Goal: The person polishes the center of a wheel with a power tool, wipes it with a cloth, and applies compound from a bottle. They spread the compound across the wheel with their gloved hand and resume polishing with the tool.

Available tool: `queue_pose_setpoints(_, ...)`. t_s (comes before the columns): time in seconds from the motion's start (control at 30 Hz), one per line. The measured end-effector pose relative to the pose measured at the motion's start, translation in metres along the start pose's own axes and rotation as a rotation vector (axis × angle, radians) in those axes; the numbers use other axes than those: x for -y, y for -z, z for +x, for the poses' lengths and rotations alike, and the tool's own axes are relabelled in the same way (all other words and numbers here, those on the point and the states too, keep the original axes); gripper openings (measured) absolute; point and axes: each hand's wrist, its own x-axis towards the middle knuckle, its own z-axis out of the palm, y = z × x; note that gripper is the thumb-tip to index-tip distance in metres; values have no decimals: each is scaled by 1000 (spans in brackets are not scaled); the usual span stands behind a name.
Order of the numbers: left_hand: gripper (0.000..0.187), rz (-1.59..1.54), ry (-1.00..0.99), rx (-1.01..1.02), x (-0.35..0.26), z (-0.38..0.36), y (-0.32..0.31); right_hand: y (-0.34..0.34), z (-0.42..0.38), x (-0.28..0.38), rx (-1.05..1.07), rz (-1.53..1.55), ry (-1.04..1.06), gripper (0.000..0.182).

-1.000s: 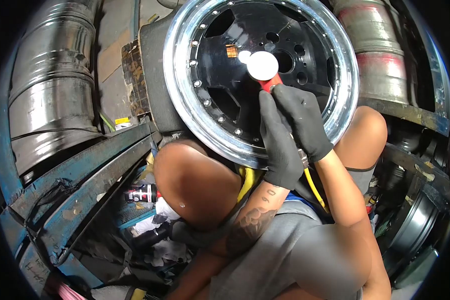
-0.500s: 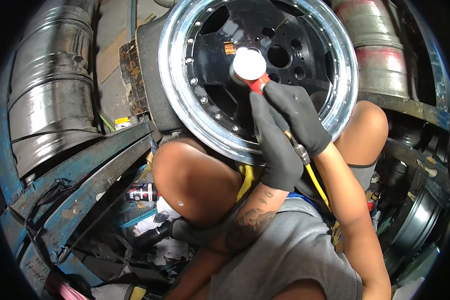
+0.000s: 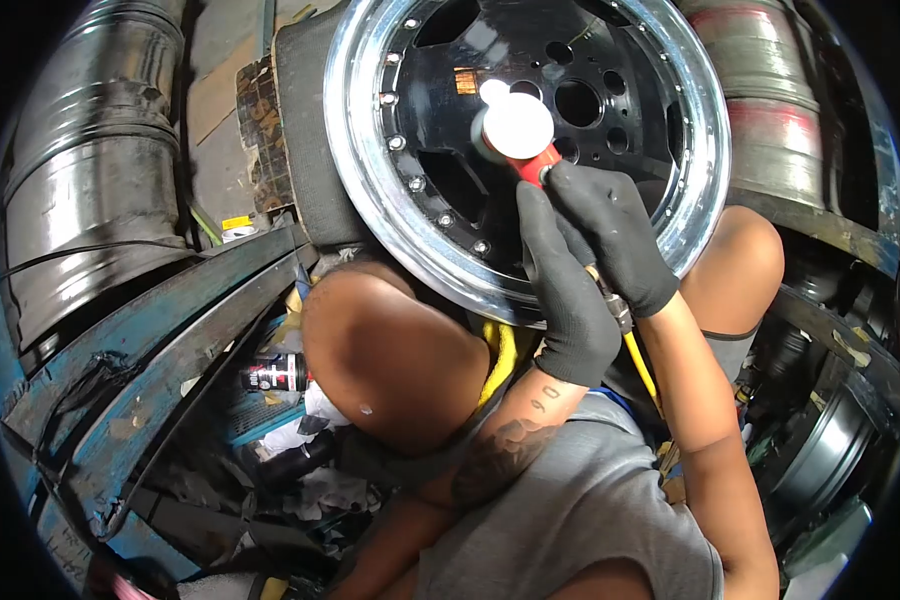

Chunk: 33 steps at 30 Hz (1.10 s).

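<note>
The wheel [image 3: 450,125] is just past the knees [image 3: 400,360], with its black face showing. The left hand [image 3: 575,310] and the right hand [image 3: 622,235], both gloved, grip a red tool [image 3: 536,165] with their fingers. Its round white top [image 3: 518,125] is over the black face; I can't tell if the tool touches. A yellow hose [image 3: 642,375] runs back from it. A second ago, the tool hid part of the middle hole [image 3: 578,103]. Now the whole hole shows, so the tool seems to be on a new spot.
</note>
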Motion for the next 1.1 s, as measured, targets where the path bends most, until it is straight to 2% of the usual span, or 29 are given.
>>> queue_pose_setpoints(0.07, 49, 23, 49, -69, 2, 8, -5, -1, 0, 0, -33, -59, 17, 29)
queue_pose_setpoints(0.2, 46, 75, 47, -24, 20, 7, 5, 4, -16, -8, -226, -2, -29, 31)
queue_pose_setpoints(0.33, 43, 80, 115, -93, 13, -7, 7, 11, -34, -13, -211, 159, -69, 28)
queue_pose_setpoints(0.37, 43, 73, 111, -94, 4, -10, 12, 7, -35, -9, -213, 223, -131, 28)
queue_pose_setpoints(0.47, 42, 77, 52, -91, -24, -13, 32, 10, -31, -13, -115, 192, -129, 29)
queue_pose_setpoints(0.63, 41, 68, -54, -84, -57, -6, 39, -4, 0, -7, -32, -5, 110, 30)
queue_pose_setpoints(0.73, 41, 71, -112, -88, -71, -2, 41, -6, 6, 2, -60, 163, -117, 30)
queue_pose_setpoints(0.8, 41, 77, -129, -95, -74, -5, 47, -4, 0, -6, -87, -116, 74, 29)
queue_pose_setpoints(0.87, 40, 78, -112, -111, -73, -14, 56, 4, -13, -11, -59, -214, 217, 27)
queue_pose_setpoints(1.0, 40, 70, -75, -149, -66, -34, 74, 8, -32, -8, -51, 11, -137, 27)
queue_pose_setpoints(1.03, 40, 65, -57, -152, -64, -37, 76, 11, -35, -9, -38, -173, -3, 29)
queue_pose_setpoints(1.1, 40, 62, -54, -164, -66, -37, 78, 5, -42, -4, -144, 18, -158, 29)
